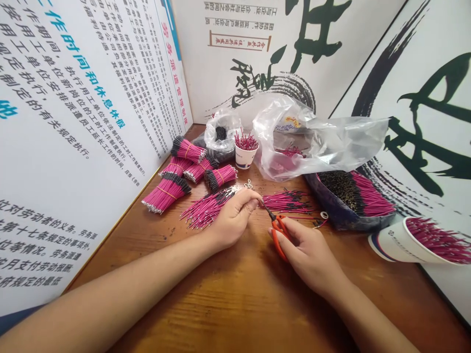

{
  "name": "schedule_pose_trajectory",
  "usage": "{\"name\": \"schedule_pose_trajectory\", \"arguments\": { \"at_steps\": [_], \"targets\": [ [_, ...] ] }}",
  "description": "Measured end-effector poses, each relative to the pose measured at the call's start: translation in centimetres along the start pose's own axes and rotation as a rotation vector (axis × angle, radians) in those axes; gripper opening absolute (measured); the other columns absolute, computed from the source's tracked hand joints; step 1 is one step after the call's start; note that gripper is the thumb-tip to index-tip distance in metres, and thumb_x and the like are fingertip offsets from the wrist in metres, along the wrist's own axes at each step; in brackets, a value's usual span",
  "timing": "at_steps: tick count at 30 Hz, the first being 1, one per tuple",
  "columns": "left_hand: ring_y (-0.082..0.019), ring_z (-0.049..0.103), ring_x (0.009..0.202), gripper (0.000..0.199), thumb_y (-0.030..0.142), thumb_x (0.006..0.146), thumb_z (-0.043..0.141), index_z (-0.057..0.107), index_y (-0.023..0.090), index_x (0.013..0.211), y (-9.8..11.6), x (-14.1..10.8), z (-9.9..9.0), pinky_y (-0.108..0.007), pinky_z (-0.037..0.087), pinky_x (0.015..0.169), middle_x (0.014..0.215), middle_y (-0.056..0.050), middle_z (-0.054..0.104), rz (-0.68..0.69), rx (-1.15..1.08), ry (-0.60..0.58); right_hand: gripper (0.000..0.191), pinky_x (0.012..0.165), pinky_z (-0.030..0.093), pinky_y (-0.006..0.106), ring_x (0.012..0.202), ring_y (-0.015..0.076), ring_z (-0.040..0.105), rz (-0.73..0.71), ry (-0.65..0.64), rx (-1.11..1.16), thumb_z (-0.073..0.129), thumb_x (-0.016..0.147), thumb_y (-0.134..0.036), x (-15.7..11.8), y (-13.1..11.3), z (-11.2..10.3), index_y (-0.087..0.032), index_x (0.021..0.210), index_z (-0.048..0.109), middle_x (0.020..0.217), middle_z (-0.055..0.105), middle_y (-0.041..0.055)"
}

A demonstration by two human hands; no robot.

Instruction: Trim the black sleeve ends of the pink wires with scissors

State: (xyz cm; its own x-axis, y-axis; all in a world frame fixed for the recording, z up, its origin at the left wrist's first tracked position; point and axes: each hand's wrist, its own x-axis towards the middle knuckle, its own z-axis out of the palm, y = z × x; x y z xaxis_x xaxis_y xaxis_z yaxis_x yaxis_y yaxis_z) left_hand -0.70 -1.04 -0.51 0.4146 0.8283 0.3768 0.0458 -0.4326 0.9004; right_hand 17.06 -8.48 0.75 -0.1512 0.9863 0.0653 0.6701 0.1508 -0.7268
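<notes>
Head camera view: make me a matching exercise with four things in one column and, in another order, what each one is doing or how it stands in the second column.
Things:
1. Left hand
2. Right hand
3. Upright cup
4. Tipped cup

States:
A. Lying on its side, holding pink wires
B. Gripping orange scissors
C. Standing beside a plastic bag
D. Holding a loose bunch of pink wires

Pairs: 1-D, 2-B, 3-C, 4-A

wire bundles (186, 150) left of paper cup (245, 158)
</notes>
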Motion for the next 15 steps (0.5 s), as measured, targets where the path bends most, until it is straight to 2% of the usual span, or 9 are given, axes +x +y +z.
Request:
{"name": "schedule_pose_trajectory", "arguments": {
  "at_steps": [15],
  "targets": [
    [-0.018,0.054,0.09,0.02,0.027,0.098,0.042,0.056,0.018,0.088,0.08,-0.01,-0.12,-0.031,0.043,0.089,0.09,-0.004,0.058,-0.017,0.016,-0.029,0.03,0.053,0.029,0.024,0.056,0.0112,0.041,0.004,-0.004,0.0,0.048,0.096,-0.037,-0.02,0.12,0.07,-0.021,0.07,0.045,0.061,0.048,-0.0045]
  ]
}}
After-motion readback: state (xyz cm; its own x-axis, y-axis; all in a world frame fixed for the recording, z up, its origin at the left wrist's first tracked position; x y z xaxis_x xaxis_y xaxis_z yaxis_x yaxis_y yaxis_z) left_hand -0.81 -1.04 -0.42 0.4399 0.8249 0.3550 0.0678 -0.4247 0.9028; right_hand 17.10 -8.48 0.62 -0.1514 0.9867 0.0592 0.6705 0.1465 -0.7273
